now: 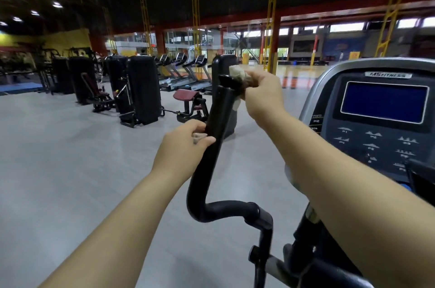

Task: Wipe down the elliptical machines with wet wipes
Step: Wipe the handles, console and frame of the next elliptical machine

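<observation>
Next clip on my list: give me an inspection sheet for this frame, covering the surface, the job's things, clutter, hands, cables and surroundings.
surface: smooth grey floor.
job's things: black curved handlebar; crumpled wipe at its top end; console with a blank blue screen to the right.
clutter: nothing seen.
grippers: left hand grips the handlebar midway, a greyish scrap under its thumb; right hand holds the wipe against the handlebar's top.
cables: nothing seen.
surroundings: weight machines and treadmills behind, a sports court beyond.
</observation>
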{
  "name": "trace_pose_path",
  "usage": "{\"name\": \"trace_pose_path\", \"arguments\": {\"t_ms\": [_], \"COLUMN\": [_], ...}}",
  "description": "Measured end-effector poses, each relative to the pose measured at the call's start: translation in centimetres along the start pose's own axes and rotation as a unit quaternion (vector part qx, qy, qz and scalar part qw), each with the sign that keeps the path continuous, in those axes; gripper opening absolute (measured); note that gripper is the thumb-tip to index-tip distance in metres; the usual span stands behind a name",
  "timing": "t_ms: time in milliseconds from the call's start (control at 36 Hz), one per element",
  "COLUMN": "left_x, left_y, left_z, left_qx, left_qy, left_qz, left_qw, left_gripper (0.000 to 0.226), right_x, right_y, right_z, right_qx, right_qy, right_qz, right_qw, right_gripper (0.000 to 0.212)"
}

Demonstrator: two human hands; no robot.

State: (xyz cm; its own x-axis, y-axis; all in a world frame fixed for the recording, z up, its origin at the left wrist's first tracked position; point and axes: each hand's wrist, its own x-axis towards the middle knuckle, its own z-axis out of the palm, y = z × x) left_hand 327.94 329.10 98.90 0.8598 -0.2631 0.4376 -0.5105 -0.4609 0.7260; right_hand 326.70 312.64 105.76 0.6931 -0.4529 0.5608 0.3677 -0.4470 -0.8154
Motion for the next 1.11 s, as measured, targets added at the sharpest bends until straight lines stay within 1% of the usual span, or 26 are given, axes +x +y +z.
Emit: {"name": "trace_pose_path", "arguments": {"t_ms": [83,139,222,278,306,361,444,472,556,639,722,806,861,944,1000,1056,1111], "left_x": [0.3,0.3,0.2,0.2,0.1,0.0,-0.1,-0.1,0.0,0.0,-0.1,-0.2,-0.3,-0.5,-0.7,-0.9,-1.1], "left_y": [0.0,-0.1,-0.4,-0.4,-0.4,-0.4,-0.5,-0.4,-0.4,-0.5,-0.9,-1.5,-2.0,-3.0,-3.6,-4.4,-5.2], "left_z": [0.2,0.3,0.4,0.4,0.4,0.3,0.3,0.3,0.2,-0.2,-0.6,-1.1,-1.4,-1.9,-2.2,-2.6,-2.9], "left_qx": [-0.007,-0.004,-0.007,-0.009,-0.006,-0.008,-0.014,-0.012,0.011,0.047,0.06,0.061,0.066,0.087,0.098,0.114,0.13], "left_qy": [0.012,0.013,0.011,0.009,0.007,0.005,0.001,0.0,-0.008,-0.022,-0.035,-0.04,-0.043,-0.04,-0.037,-0.039,-0.041], "left_qz": [0.008,0.013,0.021,0.022,0.022,0.019,0.015,0.016,0.021,0.02,0.006,-0.004,-0.012,-0.017,-0.024,-0.042,-0.052], "left_qw": [1.0,1.0,1.0,1.0,1.0,1.0,1.0,1.0,1.0,0.998,0.998,0.997,0.997,0.995,0.994,0.992,0.989], "left_gripper": [0.017,0.016,0.018,0.02,0.021,0.023,0.023,0.023,0.023,0.017,0.007,0.01,0.013,0.018,0.018,0.014,0.011], "right_x": [-1.1,-2.7,-5.2,-6.1,-6.4,-6.6,-6.2,-5.9,-4.6,-3.2,-1.8,-0.9,-0.6,-0.5,-0.6,-0.9,-1.6], "right_y": [1.4,3.2,5.7,6.4,6.6,6.6,5.6,4.9,2.3,-0.4,-1.7,-2.0,-2.0,-2.4,-2.5,-2.0,-1.4], "right_z": [1.3,2.3,3.2,3.0,2.7,2.2,1.1,0.6,-0.5,-1.0,-0.8,-0.2,0.3,0.9,1.3,1.8,2.4], "right_qx": [-0.023,0.001,0.044,0.063,0.067,0.082,0.076,0.062,-0.011,-0.084,-0.176,-0.267,-0.31,-0.355,-0.403,-0.455,-0.512], "right_qy": [-0.029,-0.072,-0.158,-0.192,-0.196,-0.181,-0.119,-0.095,-0.015,0.043,0.062,0.031,0.03,0.05,0.051,0.015,-0.049], "right_qz": [0.017,0.053,0.068,0.086,0.093,0.107,0.125,0.114,0.016,-0.102,-0.213,-0.292,-0.344,-0.378,-0.393,-0.418,-0.431], "right_qw": [0.999,0.996,0.984,0.976,0.974,0.974,0.982,0.987,1.0,0.99,0.959,0.918,0.886,0.854,0.825,0.786,0.741], "right_gripper": [0.038,0.046,0.052,0.052,0.051,0.048,0.034,0.032,0.041,0.041,0.034,0.028,0.024,0.017,0.016,0.011,0.008]}}
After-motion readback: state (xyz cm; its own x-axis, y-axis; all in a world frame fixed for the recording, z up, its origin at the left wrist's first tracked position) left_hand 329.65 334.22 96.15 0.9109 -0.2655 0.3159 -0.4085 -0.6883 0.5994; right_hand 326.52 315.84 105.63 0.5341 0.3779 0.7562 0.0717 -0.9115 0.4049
